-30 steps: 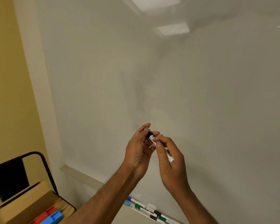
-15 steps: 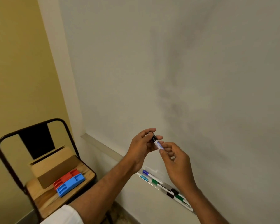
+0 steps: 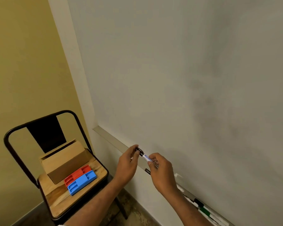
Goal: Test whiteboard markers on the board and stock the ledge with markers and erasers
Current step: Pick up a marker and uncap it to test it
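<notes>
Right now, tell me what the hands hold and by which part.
One whiteboard marker, between both hands: the left hand pinches its black cap end, the right hand pinches the white barrel.

Dim warm light, soft shadow smudges on whiteboard [image 3: 170, 62], wide-angle edge bending

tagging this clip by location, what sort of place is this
Probably a classroom or meeting room: a large whiteboard fills the wall, markers lie on its ledge, and erasers sit on a chair.
</notes>
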Demonstrator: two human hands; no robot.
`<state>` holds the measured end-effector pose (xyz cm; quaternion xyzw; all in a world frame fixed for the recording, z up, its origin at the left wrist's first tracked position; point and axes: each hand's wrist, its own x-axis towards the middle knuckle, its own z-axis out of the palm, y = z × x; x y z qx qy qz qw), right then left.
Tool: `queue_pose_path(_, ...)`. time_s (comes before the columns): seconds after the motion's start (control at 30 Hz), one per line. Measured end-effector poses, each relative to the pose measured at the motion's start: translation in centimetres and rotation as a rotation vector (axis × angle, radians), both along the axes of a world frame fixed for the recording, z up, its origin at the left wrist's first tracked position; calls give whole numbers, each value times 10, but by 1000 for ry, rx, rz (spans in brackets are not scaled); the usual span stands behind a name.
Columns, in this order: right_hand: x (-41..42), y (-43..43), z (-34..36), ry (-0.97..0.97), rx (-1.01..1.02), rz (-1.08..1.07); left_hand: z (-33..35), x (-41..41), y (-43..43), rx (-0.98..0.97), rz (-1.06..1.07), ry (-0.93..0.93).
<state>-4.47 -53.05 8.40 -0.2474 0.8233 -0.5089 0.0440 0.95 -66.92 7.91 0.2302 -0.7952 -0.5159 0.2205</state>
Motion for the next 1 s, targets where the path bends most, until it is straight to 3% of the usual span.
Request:
queue_pose_path(0.47,-78,-160,-123,-87,213,-115,-114,-43,-174,-463,-146,-349)
queue_pose_path(1.0,-103,-229,-189,35,408,-145,-171,-65,-216,-509,-250,-348)
